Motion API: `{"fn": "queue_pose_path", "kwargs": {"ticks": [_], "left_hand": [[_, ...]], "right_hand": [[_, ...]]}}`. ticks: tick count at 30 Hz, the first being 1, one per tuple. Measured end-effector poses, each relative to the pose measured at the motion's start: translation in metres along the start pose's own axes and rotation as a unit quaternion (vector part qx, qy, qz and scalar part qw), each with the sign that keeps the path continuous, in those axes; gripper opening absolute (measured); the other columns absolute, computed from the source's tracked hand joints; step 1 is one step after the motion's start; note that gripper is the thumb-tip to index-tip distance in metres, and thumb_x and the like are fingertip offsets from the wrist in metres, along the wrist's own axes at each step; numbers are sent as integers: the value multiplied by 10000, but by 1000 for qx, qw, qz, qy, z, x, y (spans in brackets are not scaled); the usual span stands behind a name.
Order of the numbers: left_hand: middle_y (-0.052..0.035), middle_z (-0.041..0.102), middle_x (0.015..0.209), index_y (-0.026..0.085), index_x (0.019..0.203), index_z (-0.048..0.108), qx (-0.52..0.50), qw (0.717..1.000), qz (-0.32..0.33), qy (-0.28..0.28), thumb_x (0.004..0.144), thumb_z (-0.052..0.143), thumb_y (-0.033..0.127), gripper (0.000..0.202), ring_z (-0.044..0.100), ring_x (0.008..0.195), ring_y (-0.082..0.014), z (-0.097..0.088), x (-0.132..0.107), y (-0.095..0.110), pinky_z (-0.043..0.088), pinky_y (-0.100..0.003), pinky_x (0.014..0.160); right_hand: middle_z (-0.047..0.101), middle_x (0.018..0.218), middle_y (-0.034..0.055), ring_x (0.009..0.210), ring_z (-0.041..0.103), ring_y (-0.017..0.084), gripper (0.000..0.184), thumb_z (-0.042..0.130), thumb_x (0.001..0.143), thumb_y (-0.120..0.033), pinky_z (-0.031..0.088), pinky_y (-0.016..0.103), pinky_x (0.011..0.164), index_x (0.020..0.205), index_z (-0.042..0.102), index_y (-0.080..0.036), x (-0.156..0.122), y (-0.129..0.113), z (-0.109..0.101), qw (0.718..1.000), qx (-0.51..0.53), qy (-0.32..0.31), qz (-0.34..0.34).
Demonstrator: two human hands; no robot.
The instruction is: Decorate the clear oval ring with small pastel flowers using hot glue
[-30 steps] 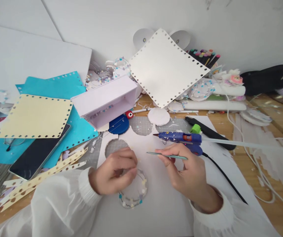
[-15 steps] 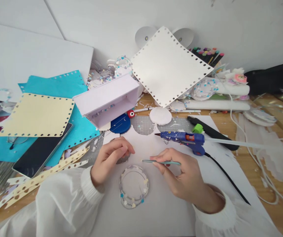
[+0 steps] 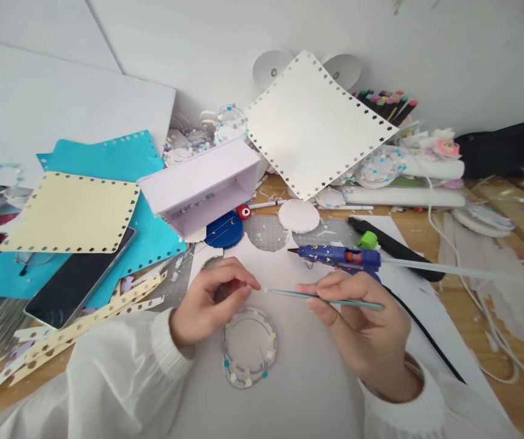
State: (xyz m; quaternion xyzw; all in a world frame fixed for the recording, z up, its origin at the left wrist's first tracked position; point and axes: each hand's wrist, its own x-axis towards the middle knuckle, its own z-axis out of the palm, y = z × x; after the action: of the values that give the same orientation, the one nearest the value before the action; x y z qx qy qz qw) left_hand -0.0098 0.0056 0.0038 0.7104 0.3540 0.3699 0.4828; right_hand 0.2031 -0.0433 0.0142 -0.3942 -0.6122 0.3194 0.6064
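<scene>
My right hand (image 3: 357,323) grips a pair of teal tweezers (image 3: 289,294), which lie almost level and point left. Something tiny and pale shows at their tips, too small to name. Close to those tips is my left hand (image 3: 216,299), fingers curved, with a gap between thumb and forefinger and nothing visible in it. Below both hands, a wire ring (image 3: 273,353) decorated with small cream, white and blue paper stars rests on the white sheet (image 3: 308,378). A small round grey object (image 3: 211,261) is mostly hidden behind my left hand.
A blue glue gun (image 3: 335,256) with a long white stick lies beyond my right hand, its black cord trailing right. At left are a phone (image 3: 67,292), cream punched paper (image 3: 72,213) and blue sheets (image 3: 111,149). A lilac box (image 3: 202,177) stands behind.
My right hand has shifted right and now holds the tweezers farther back, showing more of their length. My left hand has moved slightly right, its fingertips nearer the tweezer tips.
</scene>
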Motion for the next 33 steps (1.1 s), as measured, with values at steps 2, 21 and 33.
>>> {"fn": "queue_pose_path", "kwargs": {"ticks": [2, 21, 33], "left_hand": [[-68, 606, 788, 134, 887, 697, -8, 1000, 19, -18, 857, 567, 166, 137, 550, 709, -149, 0, 0, -1, 410, -260, 593], [-58, 601, 691, 122, 845, 713, 5, 999, 44, -11, 830, 625, 147, 93, 524, 597, -121, 3, 1, -4, 404, -242, 514], [-47, 598, 633, 122, 822, 736, 44, 997, 60, 12, 805, 633, 131, 105, 513, 539, -113, 5, 2, -1, 408, -231, 474]], "right_hand": [[654, 784, 1, 807, 727, 188, 302, 606, 738, 58, 602, 305, 712, 881, 632, -207, 0, -1, 1, 1000, 17, 1, -1], [638, 802, -22, 853, 720, 158, 296, 599, 752, 50, 599, 269, 760, 902, 625, -203, -1, -3, 2, 1000, 16, -7, 9], [645, 809, -17, 844, 718, 148, 276, 603, 758, 48, 581, 253, 757, 882, 609, -198, -1, -2, 3, 1000, -5, -14, 7]]}}
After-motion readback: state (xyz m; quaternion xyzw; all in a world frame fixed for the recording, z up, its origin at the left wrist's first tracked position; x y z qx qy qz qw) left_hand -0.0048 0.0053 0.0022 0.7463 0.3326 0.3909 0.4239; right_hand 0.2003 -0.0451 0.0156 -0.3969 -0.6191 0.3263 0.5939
